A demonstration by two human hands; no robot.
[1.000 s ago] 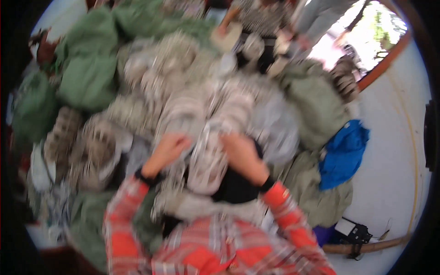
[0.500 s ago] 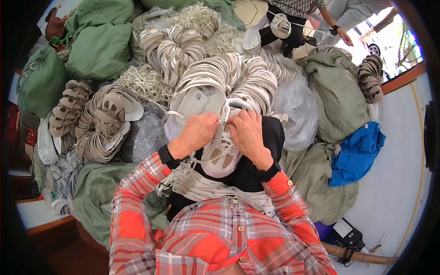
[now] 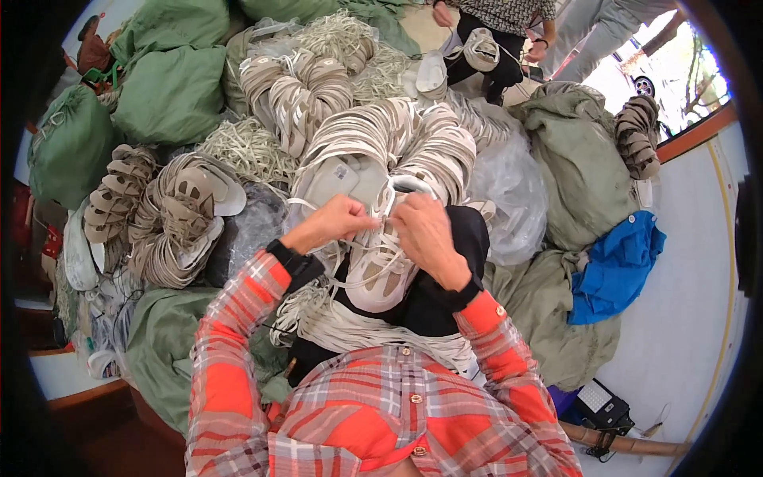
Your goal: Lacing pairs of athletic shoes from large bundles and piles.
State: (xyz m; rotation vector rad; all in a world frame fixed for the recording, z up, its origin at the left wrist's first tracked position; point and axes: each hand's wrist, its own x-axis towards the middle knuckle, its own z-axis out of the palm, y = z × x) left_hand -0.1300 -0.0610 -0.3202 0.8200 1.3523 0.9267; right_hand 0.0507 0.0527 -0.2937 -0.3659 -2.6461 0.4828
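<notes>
A white and beige shoe upper lies on my lap, toe toward me, its white shoelace partly threaded through the eyelets. My left hand is closed in a pinch at the left of the eyelet rows, apparently on the shoelace. Over the right side of the upper bends my right hand, its fingers closed at the eyelet edge near the collar. Its fingertips are partly hidden, so I cannot see exactly what they grip. A bundle of loose white laces rests across my lap.
Stacked shoe uppers stand just beyond my hands, with brown uppers at left. Green sacks, clear plastic and a blue cloth surround me. At the far side a person handles another shoe upper.
My left hand has shifted slightly left and its wrist has turned. My right hand stays near the eyelets. The co-worker's outstretched hand has come back toward their shoe upper.
</notes>
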